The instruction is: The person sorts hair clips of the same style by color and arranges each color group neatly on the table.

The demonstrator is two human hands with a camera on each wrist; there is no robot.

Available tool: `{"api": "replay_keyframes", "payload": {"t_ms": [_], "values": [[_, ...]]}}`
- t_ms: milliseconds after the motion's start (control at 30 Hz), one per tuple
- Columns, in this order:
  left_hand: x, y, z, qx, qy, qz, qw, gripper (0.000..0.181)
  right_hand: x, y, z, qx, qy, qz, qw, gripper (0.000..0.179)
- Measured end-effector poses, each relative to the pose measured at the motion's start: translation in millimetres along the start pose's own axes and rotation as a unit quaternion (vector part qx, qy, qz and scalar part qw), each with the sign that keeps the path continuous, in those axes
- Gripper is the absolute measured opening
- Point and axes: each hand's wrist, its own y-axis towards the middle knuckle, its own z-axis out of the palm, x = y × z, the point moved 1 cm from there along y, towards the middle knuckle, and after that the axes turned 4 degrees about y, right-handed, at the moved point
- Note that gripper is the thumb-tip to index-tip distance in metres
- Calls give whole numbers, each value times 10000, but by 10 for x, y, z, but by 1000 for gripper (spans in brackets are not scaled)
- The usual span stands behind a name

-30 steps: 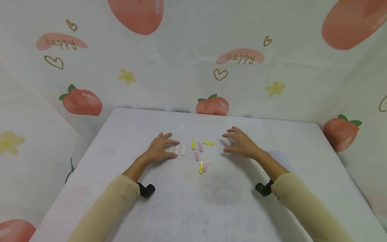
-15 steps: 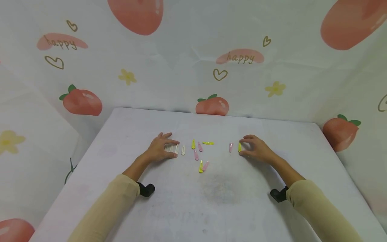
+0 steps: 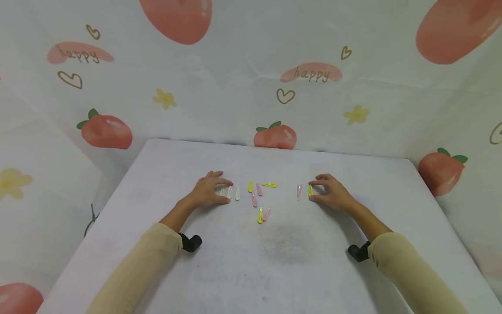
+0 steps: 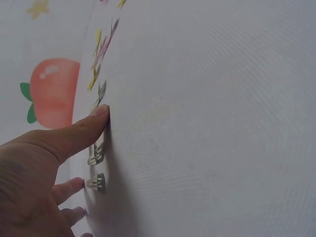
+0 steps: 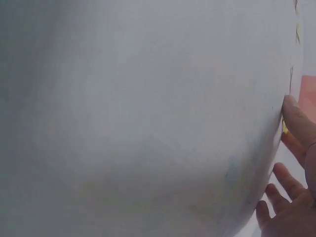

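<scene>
In the head view, my left hand (image 3: 206,192) lies over several white hair clips (image 3: 229,192), its thumb and index finger at the two ends of the outermost one. Beneath the left thumb, the left wrist view shows white clips (image 4: 96,154) in a row. One more white hair clip (image 3: 237,194) lies just right of that hand. My right hand (image 3: 329,192) holds a yellow hair clip (image 3: 310,190) on the table between thumb and index finger. Left of it lies a pink hair clip (image 3: 299,190). In the right wrist view, the thumb (image 5: 298,118) mostly hides the yellow clip.
Between the hands, loose on the white table (image 3: 274,279), are yellow clips (image 3: 250,186) and pink clips (image 3: 259,189). Nearer the front, a yellow clip (image 3: 260,215) and a pink clip (image 3: 267,214) lie side by side. A printed cloth (image 3: 219,87) hangs behind the table.
My right hand has shifted right and come down onto the yellow clip, and the pink clip beside it has come into view. My left hand has stayed in place.
</scene>
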Motion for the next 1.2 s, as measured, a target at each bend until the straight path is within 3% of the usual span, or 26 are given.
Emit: {"api": "replay_keyframes", "payload": {"t_ms": [267, 467, 800, 1067, 1200], "values": [[-30, 15, -35, 180, 140, 87, 9997, 55, -5, 21, 15, 0, -1, 31, 10000, 48], [-33, 2, -61, 127, 256, 215, 9994, 53, -1, 28, 11, 44, 4, 58, 10000, 49], [-41, 37, -73, 106, 226, 126, 9996, 47, 37, 25, -12, 75, -45, 162, 9998, 49], [-60, 93, -74, 236, 273, 90, 9993, 67, 16, 20, -10, 134, -31, 208, 9997, 49], [-120, 148, -56, 239, 237, 44, 9994, 67, 15, 17, -8, 121, -22, 199, 9997, 48]]}}
